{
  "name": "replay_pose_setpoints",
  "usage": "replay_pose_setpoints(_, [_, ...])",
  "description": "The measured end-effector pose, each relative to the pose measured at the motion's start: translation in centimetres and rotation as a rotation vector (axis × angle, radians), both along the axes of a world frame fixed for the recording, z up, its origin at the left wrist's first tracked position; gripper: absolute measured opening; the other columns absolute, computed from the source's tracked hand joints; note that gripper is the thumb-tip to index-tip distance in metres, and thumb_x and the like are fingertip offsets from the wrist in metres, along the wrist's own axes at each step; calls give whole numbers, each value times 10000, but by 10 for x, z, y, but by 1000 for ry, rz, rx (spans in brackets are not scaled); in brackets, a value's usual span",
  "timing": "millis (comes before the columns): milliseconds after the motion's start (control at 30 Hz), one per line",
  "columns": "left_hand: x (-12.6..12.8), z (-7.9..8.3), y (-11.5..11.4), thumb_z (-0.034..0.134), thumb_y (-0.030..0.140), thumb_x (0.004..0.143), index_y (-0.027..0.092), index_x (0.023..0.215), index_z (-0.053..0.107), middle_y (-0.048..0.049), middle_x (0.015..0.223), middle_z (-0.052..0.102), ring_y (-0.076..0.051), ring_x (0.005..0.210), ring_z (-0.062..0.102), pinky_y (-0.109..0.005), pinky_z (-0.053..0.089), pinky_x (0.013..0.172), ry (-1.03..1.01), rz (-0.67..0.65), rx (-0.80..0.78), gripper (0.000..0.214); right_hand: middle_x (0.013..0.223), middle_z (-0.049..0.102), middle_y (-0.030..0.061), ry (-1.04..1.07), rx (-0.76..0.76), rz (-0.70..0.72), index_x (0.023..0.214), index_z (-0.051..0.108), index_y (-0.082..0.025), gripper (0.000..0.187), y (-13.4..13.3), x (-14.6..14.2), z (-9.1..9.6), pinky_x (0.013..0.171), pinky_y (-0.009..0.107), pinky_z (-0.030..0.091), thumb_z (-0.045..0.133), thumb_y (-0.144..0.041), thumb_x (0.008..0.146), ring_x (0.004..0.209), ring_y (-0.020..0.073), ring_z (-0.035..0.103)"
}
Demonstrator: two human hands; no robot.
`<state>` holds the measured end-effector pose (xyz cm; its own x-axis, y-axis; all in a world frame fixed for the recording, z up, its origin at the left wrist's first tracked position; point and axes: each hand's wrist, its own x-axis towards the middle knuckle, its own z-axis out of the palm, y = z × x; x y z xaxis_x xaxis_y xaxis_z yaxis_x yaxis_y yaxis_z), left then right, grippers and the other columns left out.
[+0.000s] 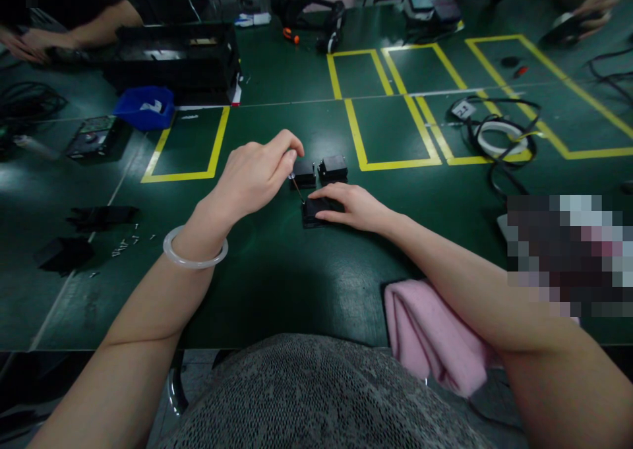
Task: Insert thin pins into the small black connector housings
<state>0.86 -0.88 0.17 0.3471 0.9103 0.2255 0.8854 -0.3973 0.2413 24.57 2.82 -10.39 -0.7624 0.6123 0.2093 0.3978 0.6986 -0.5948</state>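
My left hand [260,172] is closed around the handle of a thin screwdriver [298,189]. The shaft slants down, and its tip meets the left edge of a small black block-shaped part [312,217] on the green table. Fingers of my right hand [353,206] rest on that same part from the right, thumb and fingertips pressed against it. Just behind it sit two similar black parts, one on the left [302,174] partly behind the screwdriver, the other on the right [333,167]. Most of the screwdriver's handle is hidden in my left hand.
Loose screws [120,248] lie at left beside black pieces [64,254]. A blue bin [144,108] stands by a black rack [173,60]. Coiled cable [504,139] lies at right, a pink cloth [430,330] at the front edge. Other people sit across the table.
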Motion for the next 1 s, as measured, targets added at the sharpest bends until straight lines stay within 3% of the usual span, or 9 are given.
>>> replay_pose_setpoints(233, [1,-1,2,386,392,1097,194,1263,724,-48,860,727,-200,750,649,-313,440,727,-2,12,8,426,1311,774,129,4,-5,-3,1349,725,-200,422,0,0,0,1018,453,533,654,-453,1019,1178,312,703])
replay_pose_setpoints(400, [-1,-1,1,350,343,1093,185,1294,708,-52,917,752,-190,761,653,-300,455,711,-23,-21,-16,440,1308,776,132,9,-3,5,1351,726,-198,426,0,1,0,1025,464,533,654,-456,1020,1179,315,703])
replay_pose_setpoints(667, [0,-1,1,375,342,1097,182,1273,709,-35,828,696,-172,672,605,-304,438,697,1,3,6,410,1320,773,139,4,-8,6,1356,724,-189,430,0,1,1,1044,478,534,652,-452,1023,1206,322,703])
replay_pose_setpoints(1000, [-1,0,0,381,342,1085,200,1315,700,-38,874,729,-189,739,648,-310,463,733,-3,-11,-9,418,1318,772,136,5,0,8,1357,721,-188,428,-1,0,1,1050,465,531,648,-451,1027,1215,320,702])
